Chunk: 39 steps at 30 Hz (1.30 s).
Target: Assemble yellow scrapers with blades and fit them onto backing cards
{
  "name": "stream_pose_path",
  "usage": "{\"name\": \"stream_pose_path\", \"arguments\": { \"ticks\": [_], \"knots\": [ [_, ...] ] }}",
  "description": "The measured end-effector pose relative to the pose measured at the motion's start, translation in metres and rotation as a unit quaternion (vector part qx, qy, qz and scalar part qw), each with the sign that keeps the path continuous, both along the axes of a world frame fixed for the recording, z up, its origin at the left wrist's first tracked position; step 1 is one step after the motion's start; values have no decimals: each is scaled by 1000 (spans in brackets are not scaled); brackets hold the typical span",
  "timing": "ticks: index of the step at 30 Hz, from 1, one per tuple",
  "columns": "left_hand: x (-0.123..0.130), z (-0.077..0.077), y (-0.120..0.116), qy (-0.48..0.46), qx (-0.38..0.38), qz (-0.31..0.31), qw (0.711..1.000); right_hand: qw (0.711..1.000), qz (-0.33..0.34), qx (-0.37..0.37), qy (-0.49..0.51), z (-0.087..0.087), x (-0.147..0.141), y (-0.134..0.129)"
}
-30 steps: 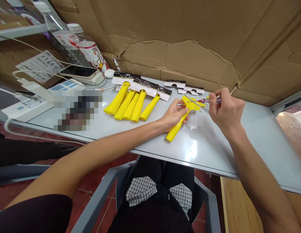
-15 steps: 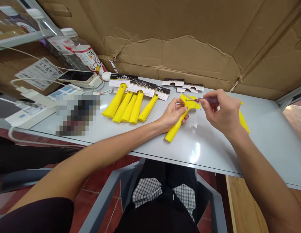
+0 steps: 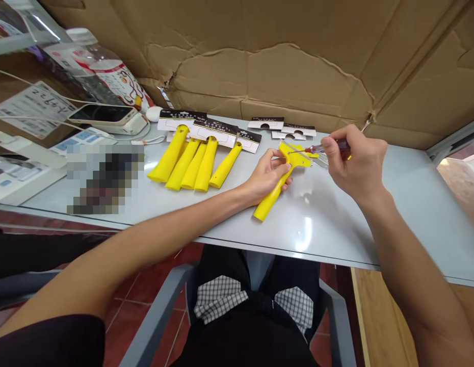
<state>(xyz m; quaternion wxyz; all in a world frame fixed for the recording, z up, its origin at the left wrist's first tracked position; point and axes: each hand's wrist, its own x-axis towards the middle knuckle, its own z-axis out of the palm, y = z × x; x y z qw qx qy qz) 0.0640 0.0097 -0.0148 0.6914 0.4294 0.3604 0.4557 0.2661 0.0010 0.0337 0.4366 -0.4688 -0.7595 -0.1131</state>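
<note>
My left hand (image 3: pixel 268 177) is wrapped round the neck of a yellow scraper-like tool (image 3: pixel 270 200), whose wide head points away from me above the table. In my right hand (image 3: pixel 353 163) is a screwdriver (image 3: pixel 317 149) with a dark reddish handle. Its thin shaft points left, with the tip at a screw on the yellow head. Behind and beside that head lie another yellow piece and some clear or metallic pieces, partly hidden by my right hand. Several yellow handles (image 3: pixel 203 165) with black and white cards (image 3: pixel 217 133) lie to the left.
Loose cards (image 3: pixel 265 123) lie at the back by the cardboard (image 3: pixel 267 66). On the left are a phone (image 3: pixel 103 114), white cables, a power strip (image 3: pixel 23 176), plastic bottles (image 3: pixel 114 76) and a blurred-out item (image 3: pixel 110 181). The grey table's (image 3: pixel 229 232) front edge is near my lap.
The view has shifted, so most things sit further left. The screwdriver has gone from the right part of the yellow head to its left screw. Both hands keep their hold.
</note>
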Motion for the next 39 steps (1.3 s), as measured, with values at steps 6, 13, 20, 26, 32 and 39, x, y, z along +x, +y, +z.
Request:
{"name": "stream_pose_path", "arguments": {
  "ticks": [6, 13, 20, 26, 32, 39],
  "knots": [
    [1, -1, 0, 7, 15, 2, 1000, 997, 81, 2, -2, 3, 2, 2],
    [0, -2, 0, 14, 23, 4, 1000, 994, 100, -46, 15, 2, 4, 4],
    [0, -2, 0, 12, 13, 8, 1000, 994, 101, -47, -2, 0, 9, 7],
    [1, -3, 0, 10, 22, 4, 1000, 995, 98, -13, -4, 4, 12, 6],
    [1, -2, -1, 30, 16, 15, 999, 995, 96, -12, 20, 8, 12, 4],
    [0, -1, -1, 29, 6, 11, 999, 997, 68, -8, 24, 1, 7, 4]
  ]
}}
